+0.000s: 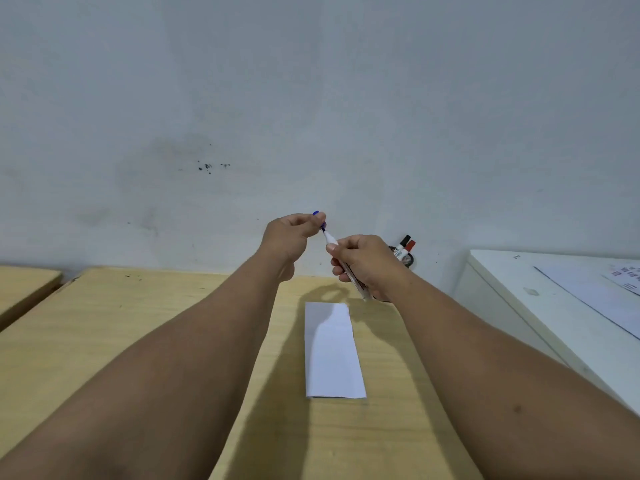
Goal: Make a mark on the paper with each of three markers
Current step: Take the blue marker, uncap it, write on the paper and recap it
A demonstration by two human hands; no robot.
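A narrow white strip of paper (332,351) lies on the wooden table (138,323), blank as far as I can see. Both my hands are raised above its far end. My right hand (363,265) grips the white barrel of a blue marker (331,240), its tip pointing up and left. My left hand (291,237) pinches the blue cap (316,213), which sits just off the tip. Behind my right hand, a black marker (403,241) and a red marker (409,247) stand in a mesh holder (408,260) by the wall.
A white cabinet (554,306) with printed sheets on top stands at the right, close to the table's edge. A second wooden tabletop (24,289) lies at the far left. A grey wall rises right behind the table.
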